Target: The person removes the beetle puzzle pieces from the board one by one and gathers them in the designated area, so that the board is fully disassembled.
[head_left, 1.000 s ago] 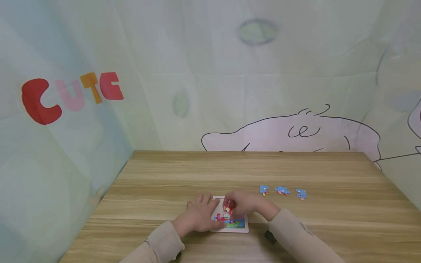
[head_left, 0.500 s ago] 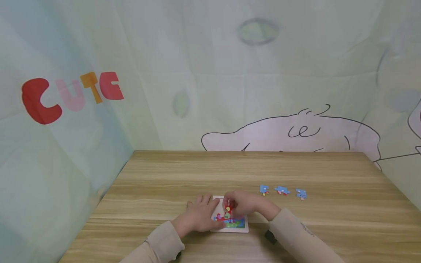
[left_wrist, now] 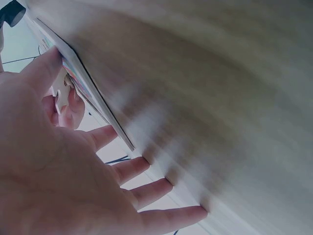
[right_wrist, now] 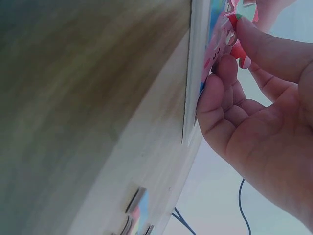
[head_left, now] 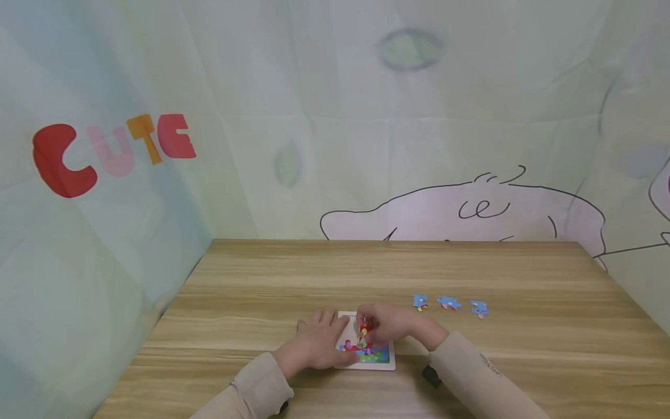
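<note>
A small jigsaw board (head_left: 374,367) with a white border lies on the wooden table, its lower part covered with colourful pieces. My left hand (head_left: 316,344) is spread at its left side, thumb over the lower edge and the other fingers reaching down to the tabletop. Over the board's middle, my right hand (head_left: 389,323) pinches a red jigsaw piece (head_left: 363,332) with yellow and green on it. The right wrist view has this piece between thumb and fingers, tilted up from the board, with the lower fingers (right_wrist: 211,95) curled close to the board's surface.
Three loose blue jigsaw pieces lie in a row beyond the right hand: a left one (head_left: 420,301), a middle one (head_left: 449,303) and a right one (head_left: 478,308). Behind the table (head_left: 293,267) hangs a printed cloth (head_left: 251,145).
The right hand and the pinched piece have shifted very slightly, with the piece turning a little in the fingers. The left hand and the loose pieces stay in place.
</note>
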`<move>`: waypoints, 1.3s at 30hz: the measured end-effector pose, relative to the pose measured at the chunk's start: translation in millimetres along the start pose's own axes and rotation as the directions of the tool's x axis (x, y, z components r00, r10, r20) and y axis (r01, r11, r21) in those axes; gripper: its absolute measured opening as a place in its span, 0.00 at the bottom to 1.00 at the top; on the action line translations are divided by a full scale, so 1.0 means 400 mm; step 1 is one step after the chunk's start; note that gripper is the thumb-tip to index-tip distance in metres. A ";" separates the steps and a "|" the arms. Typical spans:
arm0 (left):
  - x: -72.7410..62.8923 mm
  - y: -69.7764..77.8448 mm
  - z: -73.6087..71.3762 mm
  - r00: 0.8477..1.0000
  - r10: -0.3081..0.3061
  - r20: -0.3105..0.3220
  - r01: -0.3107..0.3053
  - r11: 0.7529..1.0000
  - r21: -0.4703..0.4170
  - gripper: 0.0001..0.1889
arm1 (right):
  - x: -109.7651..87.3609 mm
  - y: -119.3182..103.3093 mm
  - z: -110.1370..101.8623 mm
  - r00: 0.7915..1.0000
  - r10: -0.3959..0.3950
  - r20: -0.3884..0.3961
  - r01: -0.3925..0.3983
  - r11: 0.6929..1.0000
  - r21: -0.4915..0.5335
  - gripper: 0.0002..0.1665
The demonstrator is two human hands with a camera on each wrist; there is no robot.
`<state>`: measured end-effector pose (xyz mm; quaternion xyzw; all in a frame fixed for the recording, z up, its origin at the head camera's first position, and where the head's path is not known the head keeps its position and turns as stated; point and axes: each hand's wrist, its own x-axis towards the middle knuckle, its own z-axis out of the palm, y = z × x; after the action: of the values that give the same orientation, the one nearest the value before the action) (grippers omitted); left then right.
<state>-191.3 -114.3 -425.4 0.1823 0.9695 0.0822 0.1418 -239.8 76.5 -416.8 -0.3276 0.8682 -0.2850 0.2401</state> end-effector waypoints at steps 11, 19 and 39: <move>0.002 -0.001 0.002 1.000 0.000 0.005 0.000 1.000 -0.001 0.44 | 0.003 0.009 -0.001 0.999 -0.035 0.000 0.035 0.999 -0.012 0.11; 0.000 0.001 -0.002 1.000 0.007 -0.007 -0.007 1.000 0.005 0.44 | 0.003 0.015 0.000 0.998 -0.066 0.002 0.066 0.998 0.019 0.11; -0.002 0.001 -0.002 1.000 0.004 -0.010 -0.004 1.000 0.001 0.44 | -0.010 0.029 -0.014 0.996 -0.086 0.006 0.086 0.992 0.092 0.09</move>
<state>-190.5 -114.2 -424.3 0.1840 0.9699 0.0829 0.1366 -245.3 88.5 -419.4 -0.3548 0.8381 -0.3329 0.2467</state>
